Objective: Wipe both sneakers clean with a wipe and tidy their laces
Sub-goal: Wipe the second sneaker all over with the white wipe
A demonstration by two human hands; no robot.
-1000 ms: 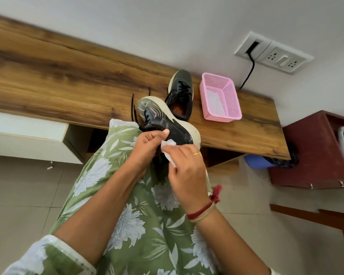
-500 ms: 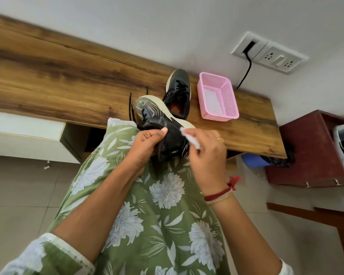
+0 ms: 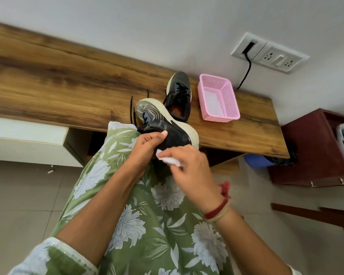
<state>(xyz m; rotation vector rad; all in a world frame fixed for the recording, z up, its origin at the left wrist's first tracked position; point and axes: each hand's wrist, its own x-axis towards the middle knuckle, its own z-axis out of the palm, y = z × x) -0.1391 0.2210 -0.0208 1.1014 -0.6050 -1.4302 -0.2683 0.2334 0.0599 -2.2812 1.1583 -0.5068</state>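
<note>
1. The held sneaker (image 3: 163,124), black w/ a cream sole, is kept above the lap at the table's front edge. It is tipped on its side, toe pointing away, sole turned to the right.
2. It is gripped by the left hand (image 3: 147,144): fingers are curled round the upper near the collar, thumb pressed flat on the black side panel.
3. A white wipe (image 3: 168,159) is pinched by the right hand (image 3: 191,169); its fingers are bunched together on the wipe, which is pressed vs. the heel end of the upper.
4. The laces (image 3: 130,108) of the held sneaker are seen loose, ends sticking out past the toe on the left.
5. The second sneaker (image 3: 180,94) is stood upright on the table (image 3: 58,86), toe toward the wall, opening toward the person, its own lacing slack. It is partly covered by the held sneaker's sole; contact btwn the two cannot be told.
6. A pink basket (image 3: 229,100) is set on the table just right of the second sneaker; a white sheet (image 3: 212,104) is seen on its floor.
7. A socket panel (image 3: 270,53) is fixed to the wall above the basket; a black cable (image 3: 247,72) is plugged in & runs down behind the table.
8. A green floral garment (image 3: 147,225) is spread over the lap below both hands; a red thread band (image 3: 218,209) is worn on the right wrist.
9. A dark red cabinet (image 3: 316,151) is seen at right, past the table's end; a blue item (image 3: 254,161) is tucked under the table, too dim to identify.
</note>
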